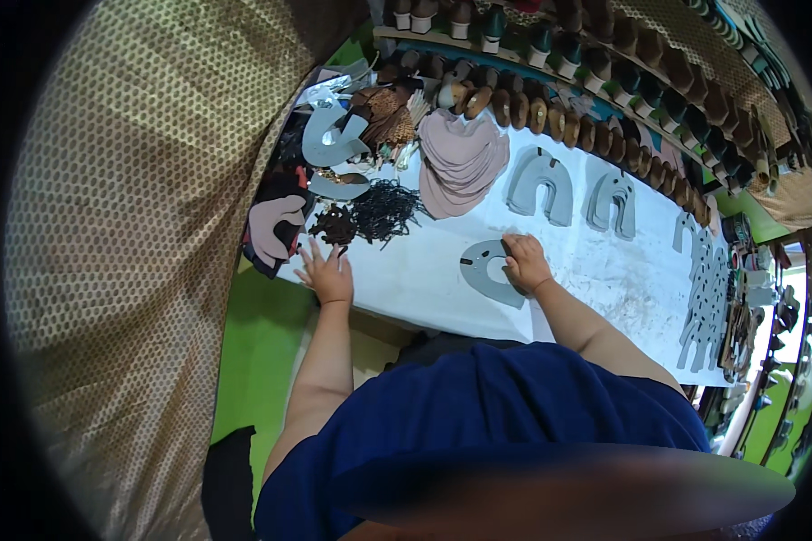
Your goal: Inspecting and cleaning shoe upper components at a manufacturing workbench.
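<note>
Right hand (525, 263) presses a grey horseshoe-shaped cutout (489, 270) flat near the bench (424, 279) front edge, fingers curled over it. Left hand (327, 275) rests open, fingers spread, empty, beside dark cord bundles (370, 216). Positioning step; next move requires firm hold.

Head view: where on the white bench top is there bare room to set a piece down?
Bare white table lies between the left hand and the grey horseshoe piece under the right hand. More lies right of that hand, up to the grey cut-outs at the far end. Crowded: the back-left corner, with the black cord bundle and pink stack.
</note>
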Demonstrator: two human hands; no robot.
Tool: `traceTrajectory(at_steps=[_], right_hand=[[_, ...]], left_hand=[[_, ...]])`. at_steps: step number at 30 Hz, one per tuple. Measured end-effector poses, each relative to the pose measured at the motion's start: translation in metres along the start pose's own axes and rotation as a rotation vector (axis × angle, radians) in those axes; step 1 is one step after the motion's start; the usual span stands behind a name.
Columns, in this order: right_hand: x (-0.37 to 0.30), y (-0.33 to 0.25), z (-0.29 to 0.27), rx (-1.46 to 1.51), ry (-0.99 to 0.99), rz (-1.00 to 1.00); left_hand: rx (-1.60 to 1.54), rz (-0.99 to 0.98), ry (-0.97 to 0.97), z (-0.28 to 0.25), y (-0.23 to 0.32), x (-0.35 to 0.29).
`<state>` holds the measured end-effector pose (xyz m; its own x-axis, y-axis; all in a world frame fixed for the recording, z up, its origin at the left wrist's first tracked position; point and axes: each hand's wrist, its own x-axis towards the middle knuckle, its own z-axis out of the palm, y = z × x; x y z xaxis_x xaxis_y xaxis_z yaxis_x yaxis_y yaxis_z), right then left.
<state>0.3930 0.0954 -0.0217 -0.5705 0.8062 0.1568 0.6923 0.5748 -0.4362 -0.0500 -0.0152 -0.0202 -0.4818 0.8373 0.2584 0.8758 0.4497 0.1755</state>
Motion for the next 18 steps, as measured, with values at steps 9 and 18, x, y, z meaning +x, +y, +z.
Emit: traceTrajectory(at_steps=[9,18], right_hand=[[0.001,-0.004,0.004,-0.069,0.019,0.058],[-0.005,-0.008,0.007,0.086,0.164,0.109]], left_hand=[[-0.117,0.063,-0.052,-0.007,-0.024,0.021],[-0.385,0.540,-0.250,-0.025,0.046,-0.004]])
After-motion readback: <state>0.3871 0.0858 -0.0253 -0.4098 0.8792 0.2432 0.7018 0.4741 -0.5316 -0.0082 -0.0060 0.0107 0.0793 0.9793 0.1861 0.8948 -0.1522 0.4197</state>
